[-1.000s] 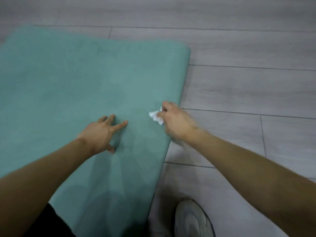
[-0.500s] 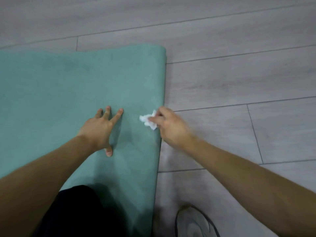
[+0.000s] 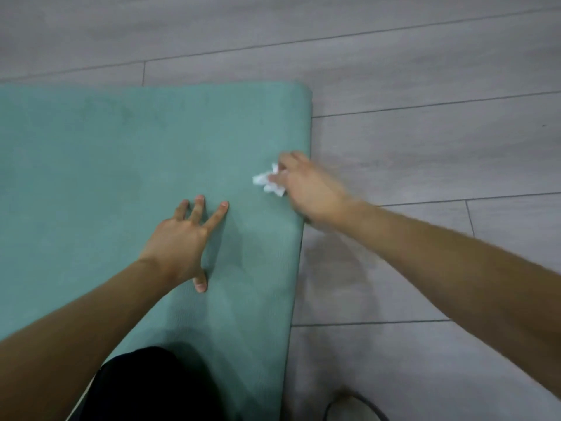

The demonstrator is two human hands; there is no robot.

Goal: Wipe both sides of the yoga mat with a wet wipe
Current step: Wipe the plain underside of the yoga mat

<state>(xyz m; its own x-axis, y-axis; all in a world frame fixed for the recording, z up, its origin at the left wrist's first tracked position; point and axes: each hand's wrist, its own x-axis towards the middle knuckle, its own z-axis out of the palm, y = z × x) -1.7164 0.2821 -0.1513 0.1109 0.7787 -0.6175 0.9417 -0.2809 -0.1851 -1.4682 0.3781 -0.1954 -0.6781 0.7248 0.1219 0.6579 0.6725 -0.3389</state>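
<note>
A teal yoga mat [image 3: 121, 177] lies flat on the floor and fills the left half of the view, its right edge running down the middle. My right hand [image 3: 306, 189] grips a crumpled white wet wipe [image 3: 268, 181] and holds it against the mat close to that right edge. My left hand [image 3: 182, 241] rests flat on the mat with its fingers spread, a little below and to the left of the wipe.
Grey wood-plank floor [image 3: 425, 147] surrounds the mat on the far side and the right. A pale shoe [image 3: 352, 408] shows at the bottom edge beside the mat. A knee in dark clothing [image 3: 151, 387] sits on the mat at the bottom.
My right hand has slid the wipe a short way up along the mat's right edge. The view has shifted, so the mat's corner sits lower in the frame. My left hand stays planted.
</note>
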